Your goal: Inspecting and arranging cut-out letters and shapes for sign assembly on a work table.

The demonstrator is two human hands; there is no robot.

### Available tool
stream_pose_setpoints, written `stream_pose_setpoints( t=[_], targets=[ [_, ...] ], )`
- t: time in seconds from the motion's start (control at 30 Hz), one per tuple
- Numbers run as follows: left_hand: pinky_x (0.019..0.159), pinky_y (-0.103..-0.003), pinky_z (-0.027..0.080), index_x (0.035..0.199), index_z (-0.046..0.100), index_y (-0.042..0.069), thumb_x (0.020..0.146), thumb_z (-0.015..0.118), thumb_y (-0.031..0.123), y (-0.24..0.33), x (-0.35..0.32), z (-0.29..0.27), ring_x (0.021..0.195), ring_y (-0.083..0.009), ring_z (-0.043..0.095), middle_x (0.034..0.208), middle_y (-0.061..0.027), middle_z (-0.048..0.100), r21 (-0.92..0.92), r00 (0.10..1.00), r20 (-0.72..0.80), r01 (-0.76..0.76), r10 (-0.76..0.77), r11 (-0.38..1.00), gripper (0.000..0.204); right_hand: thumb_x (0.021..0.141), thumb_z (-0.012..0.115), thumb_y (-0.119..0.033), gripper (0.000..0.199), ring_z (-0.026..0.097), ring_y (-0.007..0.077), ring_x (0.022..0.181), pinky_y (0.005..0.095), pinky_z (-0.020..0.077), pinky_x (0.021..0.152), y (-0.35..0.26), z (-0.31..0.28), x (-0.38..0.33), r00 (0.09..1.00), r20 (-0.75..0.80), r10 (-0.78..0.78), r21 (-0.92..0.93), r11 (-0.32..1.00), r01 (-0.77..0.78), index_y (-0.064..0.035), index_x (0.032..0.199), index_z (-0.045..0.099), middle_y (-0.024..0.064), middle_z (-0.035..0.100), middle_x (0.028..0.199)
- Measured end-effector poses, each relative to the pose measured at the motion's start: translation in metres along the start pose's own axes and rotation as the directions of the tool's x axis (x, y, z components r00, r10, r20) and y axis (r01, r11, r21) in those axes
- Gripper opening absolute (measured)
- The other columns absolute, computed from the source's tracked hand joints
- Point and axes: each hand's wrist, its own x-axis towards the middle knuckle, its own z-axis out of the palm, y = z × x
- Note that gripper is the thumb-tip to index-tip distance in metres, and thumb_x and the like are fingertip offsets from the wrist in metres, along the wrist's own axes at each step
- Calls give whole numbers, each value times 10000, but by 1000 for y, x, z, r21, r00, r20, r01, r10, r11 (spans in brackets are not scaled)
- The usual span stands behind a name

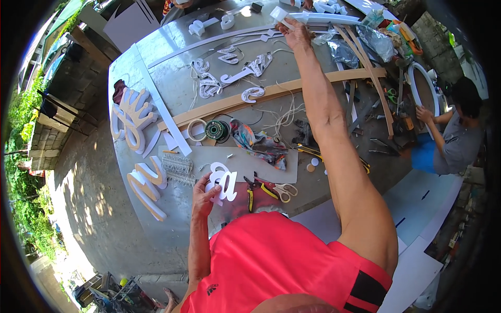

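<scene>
My left hand (202, 197), close to my body, is closed on white letter cut-outs (225, 183), which overlap. My right arm reaches across the table, and at its far side my right hand (296, 34) grips a small white box-like piece (279, 14). Below the left hand's cut-outs and to their right lie pliers (251, 194), a red-handled tool (267, 189) and scissors (285, 192). Several white letter shapes with loose wires (254, 68) rest mid-table, left of my right forearm.
Long brown strips (229, 107) cross the metal table (167, 83). A green wire spool (217, 130), a patterned cloth (255, 141) and a yellow cutter (310, 151) lie nearer. Large letter shapes (148, 188) stand at left. At right, a person (454, 130) holds a white oval ring (424, 86). Other people are across the table.
</scene>
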Motion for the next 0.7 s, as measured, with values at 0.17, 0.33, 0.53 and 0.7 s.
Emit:
stream_pose_setpoints(
  t=[0.17,0.33,0.53,0.7],
  targets=[
    [927,-331,550,1367,490,-52,818,768,-3,26,1,-32,1063,-200,648,1205,-127,635,-21,982,-8,-188,188,982,617,909,582,-155,482,662,340,1021,365,599,770,6,-57,-26,981,195,-11,-146,988,40,-17,1366,518,202,645,1192],
    [946,-339,546,1383,481,-44,829,750,-25,11,-48,-96,1098,-198,643,1237,-135,628,-57,936,-199,-306,290,950,616,773,790,-177,414,648,189,957,304,522,799,54,-16,-249,917,363,166,-412,911,-2,-29,1131,642,80,672,1027],
    [849,-285,547,1328,538,-34,795,830,72,-3,-71,-117,994,-151,661,1148,-101,683,155,915,-232,-300,330,941,617,721,797,-130,531,640,203,1011,330,519,891,103,-55,-413,885,299,356,-892,434,127,-26,1193,576,112,658,1094],
    [841,-279,548,1255,603,-24,776,851,89,-7,-83,-109,960,-143,667,1090,-86,703,145,916,-270,-265,296,953,551,722,778,-110,496,593,372,1060,453,476,923,144,-63,-447,893,413,179,-909,146,391,-62,1162,553,155,636,1123]
  ],
)
